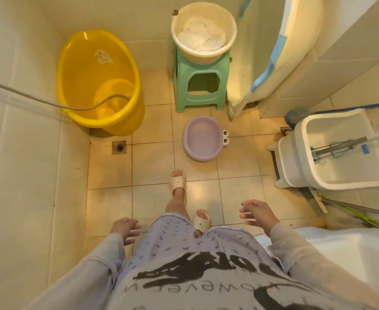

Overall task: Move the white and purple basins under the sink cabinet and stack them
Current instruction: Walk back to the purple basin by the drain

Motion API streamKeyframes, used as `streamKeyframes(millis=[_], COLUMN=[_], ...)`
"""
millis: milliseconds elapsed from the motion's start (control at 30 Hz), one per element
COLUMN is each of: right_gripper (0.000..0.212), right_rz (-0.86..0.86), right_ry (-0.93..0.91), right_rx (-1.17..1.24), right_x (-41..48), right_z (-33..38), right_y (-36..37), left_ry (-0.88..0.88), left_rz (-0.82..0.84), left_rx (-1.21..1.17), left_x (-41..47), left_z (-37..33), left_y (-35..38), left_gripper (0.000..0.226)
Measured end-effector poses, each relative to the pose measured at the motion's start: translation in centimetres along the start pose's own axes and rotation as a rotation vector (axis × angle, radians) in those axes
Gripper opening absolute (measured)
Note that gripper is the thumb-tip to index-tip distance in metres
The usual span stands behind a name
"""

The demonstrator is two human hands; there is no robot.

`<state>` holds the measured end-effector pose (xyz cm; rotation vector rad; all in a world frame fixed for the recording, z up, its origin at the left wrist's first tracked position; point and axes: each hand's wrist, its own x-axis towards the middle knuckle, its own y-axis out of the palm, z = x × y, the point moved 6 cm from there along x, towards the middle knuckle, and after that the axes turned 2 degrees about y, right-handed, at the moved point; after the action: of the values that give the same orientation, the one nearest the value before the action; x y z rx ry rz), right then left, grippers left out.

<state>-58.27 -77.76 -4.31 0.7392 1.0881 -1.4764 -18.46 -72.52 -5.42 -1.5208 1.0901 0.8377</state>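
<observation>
A small purple basin (202,138) with two cartoon eyes on its right rim lies upright on the tiled floor, ahead of my feet. A round white basin (203,32) with white cloth inside stands on a green plastic stool (201,85) at the far wall. My left hand (126,229) hangs at the lower left, fingers spread, holding nothing. My right hand (257,214) is at the lower right, also spread and empty. Both hands are well short of either basin. No sink cabinet is clearly visible.
A large yellow tub (99,83) with a shower hose (27,95) draped into it fills the far left corner. A floor drain (118,147) lies near it. A white mop sink (340,151) stands at right, a shower curtain (273,52) behind it, brooms (340,209) below.
</observation>
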Motion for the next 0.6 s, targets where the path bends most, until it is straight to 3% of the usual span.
streamKeyframes(millis=[233,367,600], right_gripper=[0.014,0.012,0.012], right_rz=[-0.106,-0.153,-0.126], right_ry=[0.161,0.203,0.217], right_rx=[0.111,0.168,0.17], right_x=[2.3,3.4,5.9], right_z=[1.4,3.1,7.1], right_y=[-0.2,-0.2,0.8], left_ry=[0.138,0.252,0.247], left_rz=[0.096,0.118,0.147], left_rx=[0.157,0.243,0.384], left_x=[3.2,4.2,6.9], left_z=[-15.8,-23.6,-27.6], left_y=[0.9,1.7,3.4], left_gripper=[0.034,0.026,0.013])
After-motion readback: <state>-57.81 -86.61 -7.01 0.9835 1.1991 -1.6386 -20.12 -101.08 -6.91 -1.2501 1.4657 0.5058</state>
